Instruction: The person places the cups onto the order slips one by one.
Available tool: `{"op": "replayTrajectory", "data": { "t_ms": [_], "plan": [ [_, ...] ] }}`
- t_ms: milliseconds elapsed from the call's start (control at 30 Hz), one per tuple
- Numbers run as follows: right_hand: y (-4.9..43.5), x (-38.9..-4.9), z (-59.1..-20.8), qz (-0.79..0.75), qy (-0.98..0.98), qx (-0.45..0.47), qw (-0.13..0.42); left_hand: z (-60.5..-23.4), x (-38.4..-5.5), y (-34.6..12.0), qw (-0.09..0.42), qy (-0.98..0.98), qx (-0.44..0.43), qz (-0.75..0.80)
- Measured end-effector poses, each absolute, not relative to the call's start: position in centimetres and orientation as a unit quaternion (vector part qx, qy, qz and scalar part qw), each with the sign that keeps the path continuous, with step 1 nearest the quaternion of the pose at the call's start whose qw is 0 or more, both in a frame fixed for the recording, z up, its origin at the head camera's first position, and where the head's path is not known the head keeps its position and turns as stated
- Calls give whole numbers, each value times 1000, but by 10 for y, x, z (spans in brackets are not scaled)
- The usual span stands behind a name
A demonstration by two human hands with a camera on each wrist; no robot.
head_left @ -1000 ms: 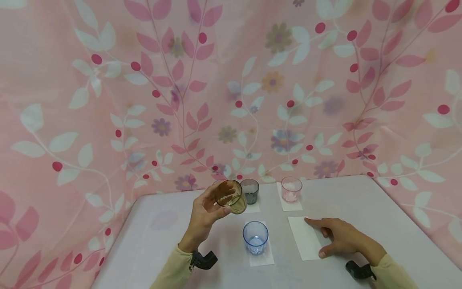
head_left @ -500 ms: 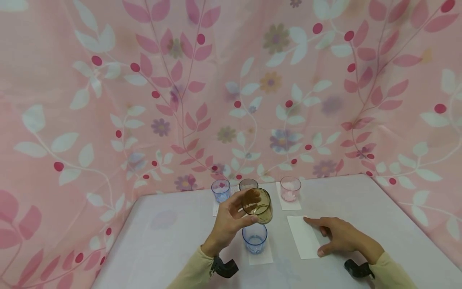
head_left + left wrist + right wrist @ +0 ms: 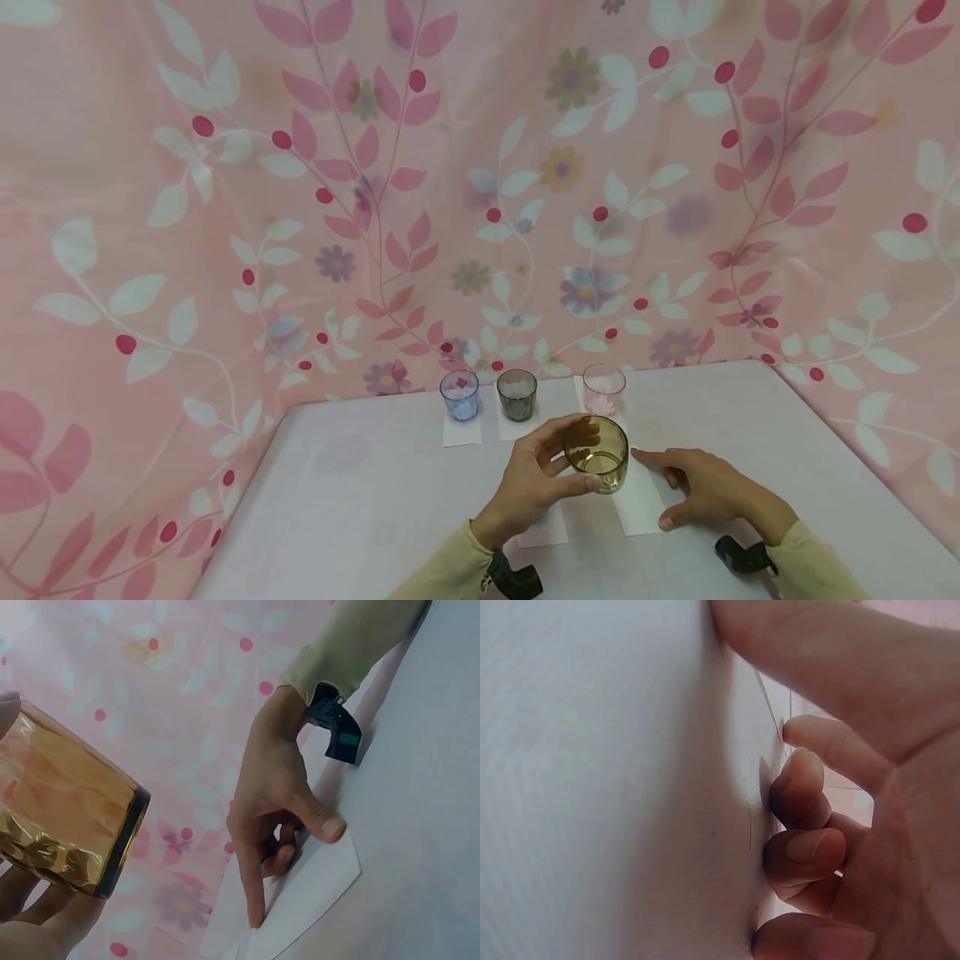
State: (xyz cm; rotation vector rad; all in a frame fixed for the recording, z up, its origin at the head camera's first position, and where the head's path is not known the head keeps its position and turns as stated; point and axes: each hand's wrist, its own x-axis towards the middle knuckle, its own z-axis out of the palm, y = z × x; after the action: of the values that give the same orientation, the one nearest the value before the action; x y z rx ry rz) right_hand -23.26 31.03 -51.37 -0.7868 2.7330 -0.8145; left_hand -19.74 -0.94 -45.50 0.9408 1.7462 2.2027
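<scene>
My left hand (image 3: 525, 487) grips an amber drinking glass (image 3: 600, 462) by its side, thumb in front and fingers behind. The glass is raised above the table, tilted with its mouth toward me. Just right of it lies a white paper strip (image 3: 640, 507). My right hand (image 3: 712, 490) rests at that strip, index fingertip at its far end and thumb at its near right edge. In the left wrist view the amber glass (image 3: 67, 802) appears at the left, the right hand (image 3: 274, 787) beyond it. A nearer blue glass is almost wholly hidden behind my left hand.
At the back stand a blue glass (image 3: 461, 400), a grey glass (image 3: 517, 400) and a pink glass (image 3: 603, 387), each on a white paper strip. Another strip (image 3: 546, 533) shows below my left wrist. A pink floral curtain (image 3: 480, 208) hangs behind the white table (image 3: 360, 500).
My left hand has carried the amber glass rightward and nearer, from before the back glasses to beside the right paper strip. It now covers the near blue glass. My right hand has stayed put.
</scene>
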Motion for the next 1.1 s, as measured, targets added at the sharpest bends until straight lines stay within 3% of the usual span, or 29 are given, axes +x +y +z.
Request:
{"op": "replayTrajectory", "data": {
  "t_ms": [1100],
  "plan": [
    [314, -236, -517, -275, 919, -272, 80, -522, -202, 54, 101, 664, 233, 703]
  ]
}}
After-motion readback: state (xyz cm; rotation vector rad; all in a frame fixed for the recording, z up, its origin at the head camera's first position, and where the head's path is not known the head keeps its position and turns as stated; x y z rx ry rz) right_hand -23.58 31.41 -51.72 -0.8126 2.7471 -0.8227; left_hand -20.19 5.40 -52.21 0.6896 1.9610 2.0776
